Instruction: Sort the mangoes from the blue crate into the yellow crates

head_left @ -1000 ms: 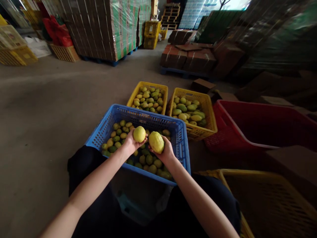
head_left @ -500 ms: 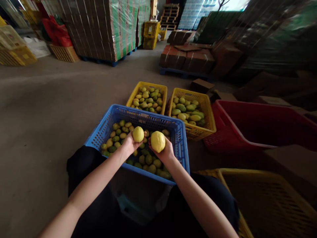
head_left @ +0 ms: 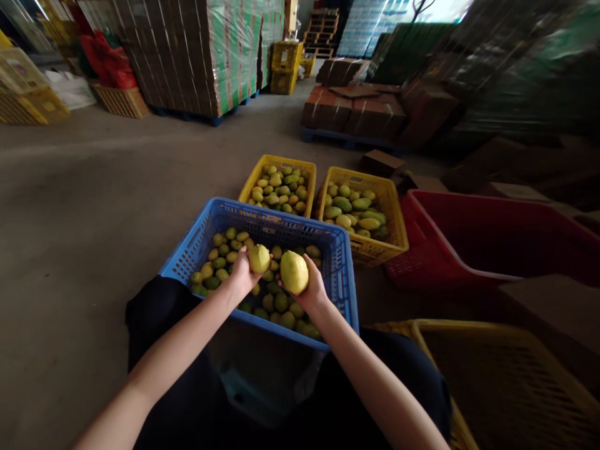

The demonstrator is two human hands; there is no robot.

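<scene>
Left hand [head_left: 242, 273], fingers curled around a roundish yellow fruit [head_left: 259, 258]; right hand [head_left: 315, 292], fingers clasping a larger, lumpy oval fruit [head_left: 294, 273]. Both are over a perforated blue plastic crate [head_left: 304, 228] of green-yellow fruits [head_left: 218, 263], its pale marking [head_left: 272, 219] unreadable.

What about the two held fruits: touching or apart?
Apart: the head view shows a clear gap between the smaller fruit in the left hand and the larger fruit in the right hand.
</scene>
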